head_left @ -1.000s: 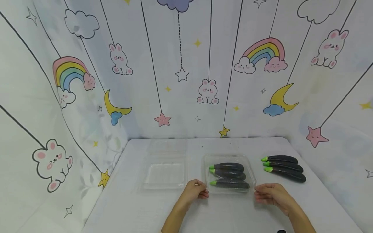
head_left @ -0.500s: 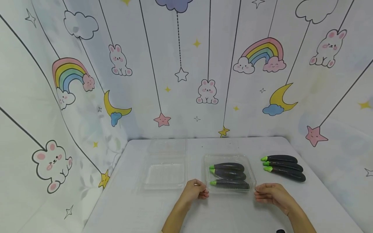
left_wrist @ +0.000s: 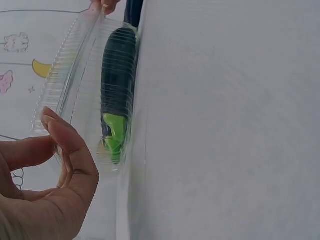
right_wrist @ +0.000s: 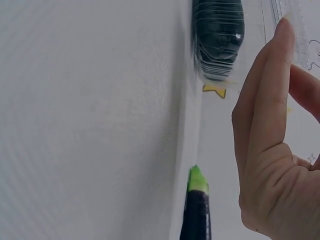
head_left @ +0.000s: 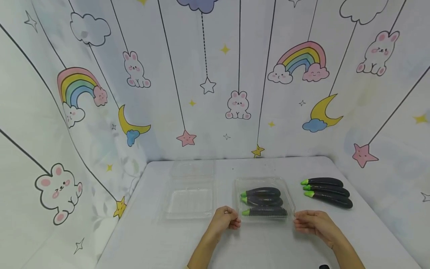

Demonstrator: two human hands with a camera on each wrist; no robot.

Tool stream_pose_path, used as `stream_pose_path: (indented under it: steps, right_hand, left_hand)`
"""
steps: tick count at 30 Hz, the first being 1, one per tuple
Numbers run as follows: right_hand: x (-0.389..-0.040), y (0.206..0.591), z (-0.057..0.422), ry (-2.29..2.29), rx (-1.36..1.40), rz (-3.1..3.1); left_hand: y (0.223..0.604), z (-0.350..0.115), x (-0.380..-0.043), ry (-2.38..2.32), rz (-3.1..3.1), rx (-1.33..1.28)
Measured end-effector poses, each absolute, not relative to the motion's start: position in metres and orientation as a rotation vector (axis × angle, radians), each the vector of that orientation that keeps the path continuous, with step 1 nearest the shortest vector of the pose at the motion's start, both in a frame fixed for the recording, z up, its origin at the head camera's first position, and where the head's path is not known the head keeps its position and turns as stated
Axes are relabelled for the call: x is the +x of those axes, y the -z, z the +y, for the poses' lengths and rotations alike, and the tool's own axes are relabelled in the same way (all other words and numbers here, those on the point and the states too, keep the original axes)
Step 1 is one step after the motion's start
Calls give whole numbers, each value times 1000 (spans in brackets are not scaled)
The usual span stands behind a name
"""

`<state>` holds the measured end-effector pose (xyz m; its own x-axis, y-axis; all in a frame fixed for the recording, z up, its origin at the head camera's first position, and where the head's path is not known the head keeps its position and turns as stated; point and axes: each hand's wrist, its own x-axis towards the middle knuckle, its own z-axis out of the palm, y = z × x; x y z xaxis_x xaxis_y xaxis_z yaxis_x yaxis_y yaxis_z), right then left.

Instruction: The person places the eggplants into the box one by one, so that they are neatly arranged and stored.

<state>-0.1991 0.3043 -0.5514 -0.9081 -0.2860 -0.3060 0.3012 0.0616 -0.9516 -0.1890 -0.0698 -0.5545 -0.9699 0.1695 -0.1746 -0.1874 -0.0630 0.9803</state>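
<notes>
A clear plastic clamshell box (head_left: 265,181) holds three dark eggplants (head_left: 265,211) with green stem ends, lying side by side. My left hand (head_left: 222,221) pinches the box's front left corner between thumb and fingers. At the front right corner, my right hand (head_left: 314,224) pinches the rim with fingers fairly straight. The left wrist view shows the ridged lid (left_wrist: 62,75) over the base, along with the seam between them. Beside the right hand's fingers, the right wrist view shows the box's other end, with an eggplant (right_wrist: 217,40) behind the ridged wall.
To the left lies another clear box (head_left: 189,201), its lid folded back behind it. Three more eggplants (head_left: 330,190) lie side by side at the table's right. A small black thing (head_left: 324,266) shows at the bottom edge. A printed cloth wall (head_left: 215,123) stands behind the table.
The head view has shifted slightly. Both hands stay at the box's front corners, and the eggplants inside keep nearly the same places.
</notes>
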Motion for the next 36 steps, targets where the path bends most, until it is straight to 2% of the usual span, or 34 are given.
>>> stream_pose_path:
  steps: [11, 36]
  right_hand:
    - [-202, 550, 305, 1929, 66, 1919]
    - [-227, 550, 316, 2071, -9, 1856]
  left_hand:
    - [552, -69, -194, -2105, 1968, -12]
    - [556, -52, -217, -2214, 1924, -48]
